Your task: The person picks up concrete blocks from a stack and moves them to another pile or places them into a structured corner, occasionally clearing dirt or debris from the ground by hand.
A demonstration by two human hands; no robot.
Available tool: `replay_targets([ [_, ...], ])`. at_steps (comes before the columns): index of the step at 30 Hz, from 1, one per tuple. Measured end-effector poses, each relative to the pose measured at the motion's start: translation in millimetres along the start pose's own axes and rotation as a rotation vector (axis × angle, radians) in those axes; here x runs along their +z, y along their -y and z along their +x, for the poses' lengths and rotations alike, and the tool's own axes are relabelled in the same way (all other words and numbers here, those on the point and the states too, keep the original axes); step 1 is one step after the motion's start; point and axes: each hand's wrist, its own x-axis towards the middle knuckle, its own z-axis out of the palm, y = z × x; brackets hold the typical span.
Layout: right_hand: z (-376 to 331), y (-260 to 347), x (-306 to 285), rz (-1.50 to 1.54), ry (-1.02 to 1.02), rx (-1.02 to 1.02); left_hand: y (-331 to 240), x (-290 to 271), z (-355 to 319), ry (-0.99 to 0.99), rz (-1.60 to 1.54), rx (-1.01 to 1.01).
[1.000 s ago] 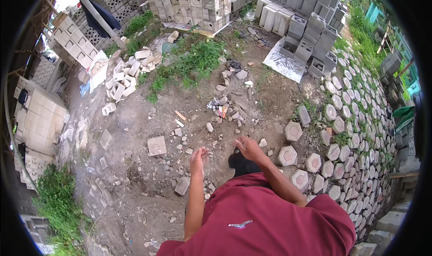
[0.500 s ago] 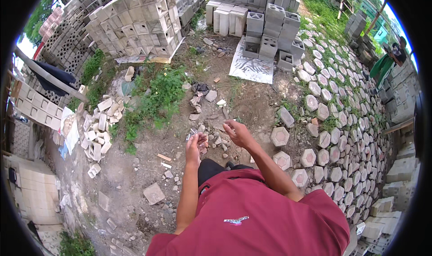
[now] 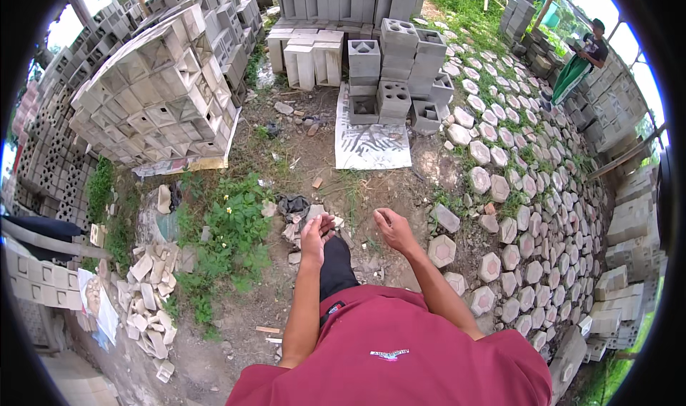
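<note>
My left hand (image 3: 314, 237) is raised in front of my body, palm turned inward, thumb up and fingers loosely bent and apart. Nothing can be made out in it. My right hand (image 3: 392, 230) is to its right, with a gap between the two. Its fingers are curled in toward the thumb, and whatever they might hold is hidden. Below the hands lie bare soil, small stones and a dark crumpled rag or bag (image 3: 294, 206). My leg in dark trousers (image 3: 337, 264) reaches forward under the left hand.
Grey hollow blocks (image 3: 394, 99) stand stacked ahead beside a white printed sheet (image 3: 373, 149). A tall block stack (image 3: 153, 95) is at left, behind green weeds (image 3: 232, 224) and broken block pieces (image 3: 151, 284). Hexagonal pavers (image 3: 489, 267) cover the right. Another person (image 3: 592, 52) stands far right.
I have moved forward; the stacks and sheet are nearer and my leg now shows. The thin white thing at my left fingertips is no longer visible. My hands are slightly farther apart.
</note>
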Motion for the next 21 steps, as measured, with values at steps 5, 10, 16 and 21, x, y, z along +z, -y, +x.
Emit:
replay_targets([
  [5, 142.8, 64.7, 1.8, -0.043, -0.035, 0.051, -112.1, 30.4, 118.2, 0.137, 0.052, 0.011],
  [10, 240.6, 95.3, 4.4, 0.174, -0.108, 0.033, -214.4, 59.9, 218.2, 0.187, 0.142, 0.059],
  [16, 337.2, 70.9, -11.9, 0.350, -0.226, 0.148, -260.0, 82.5, 317.7, 0.178, 0.166, -0.008],
  [21, 427.5, 38.8, -31.5, 0.457, -0.321, 0.254, -264.9, 110.3, 397.6, 0.133, 0.205, -0.120],
])
